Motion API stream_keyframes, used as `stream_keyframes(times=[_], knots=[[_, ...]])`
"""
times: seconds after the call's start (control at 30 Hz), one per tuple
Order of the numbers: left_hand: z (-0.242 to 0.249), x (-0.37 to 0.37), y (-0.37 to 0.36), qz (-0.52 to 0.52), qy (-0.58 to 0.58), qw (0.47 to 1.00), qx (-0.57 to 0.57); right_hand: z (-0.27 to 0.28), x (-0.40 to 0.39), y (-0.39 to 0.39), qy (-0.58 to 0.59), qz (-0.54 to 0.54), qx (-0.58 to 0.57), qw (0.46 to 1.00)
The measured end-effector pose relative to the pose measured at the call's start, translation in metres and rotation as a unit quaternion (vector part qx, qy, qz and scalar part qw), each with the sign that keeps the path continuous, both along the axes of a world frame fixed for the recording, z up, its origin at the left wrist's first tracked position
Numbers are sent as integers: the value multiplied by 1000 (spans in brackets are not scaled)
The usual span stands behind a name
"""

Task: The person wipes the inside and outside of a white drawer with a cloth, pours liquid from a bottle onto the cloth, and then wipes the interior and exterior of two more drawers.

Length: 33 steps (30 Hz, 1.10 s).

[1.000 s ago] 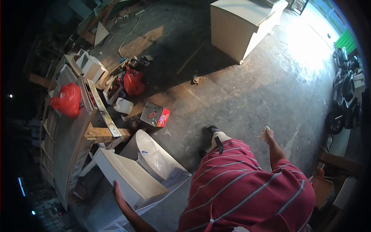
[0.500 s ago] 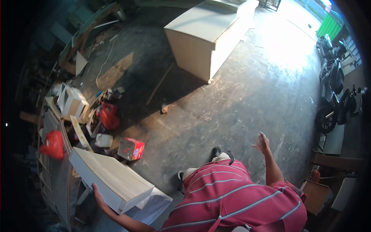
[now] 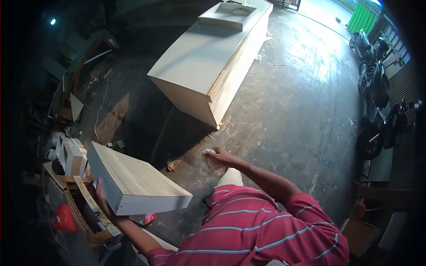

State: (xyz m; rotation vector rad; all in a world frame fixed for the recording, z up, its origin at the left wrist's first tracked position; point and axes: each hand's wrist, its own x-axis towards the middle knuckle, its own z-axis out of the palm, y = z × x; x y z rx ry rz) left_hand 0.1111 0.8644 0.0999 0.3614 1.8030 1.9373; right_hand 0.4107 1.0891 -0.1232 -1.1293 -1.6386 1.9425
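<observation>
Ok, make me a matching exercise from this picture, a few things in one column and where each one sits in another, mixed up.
Things:
1. wooden box
2. long cabinet
3. motorbikes
4. red bag

Places:
A. on the floor, upper middle
B. far right edge
C. held up by the left hand
D. lower left, in the clutter

Pairs: 1-C, 2-A, 3-B, 4-D

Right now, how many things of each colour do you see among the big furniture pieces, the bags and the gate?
Pale wood: 2, the long cabinet on the floor and the drawer box that the left hand carries.
Red: 1, the plastic bag.
Green: 1, the gate.
Total: 4.
</observation>
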Motion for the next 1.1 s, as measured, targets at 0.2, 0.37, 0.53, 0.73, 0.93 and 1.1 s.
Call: stream_keyframes(times=[0.2,0.37,0.53,0.73,0.93,1.1], knots=[[30,29,154,5,-104,994,30,43,-23,98,26,151,-98,983],[61,73,277,24,-150,986,64,65,-62,209,52,224,-74,970],[60,114,384,77,-54,991,91,90,-89,313,98,340,-58,933],[70,129,494,76,-15,994,73,123,-95,414,69,434,-158,884],[85,142,606,34,-11,999,35,110,-106,504,78,505,-124,851],[45,73,658,-11,-116,993,7,80,-126,542,265,500,-126,815]])
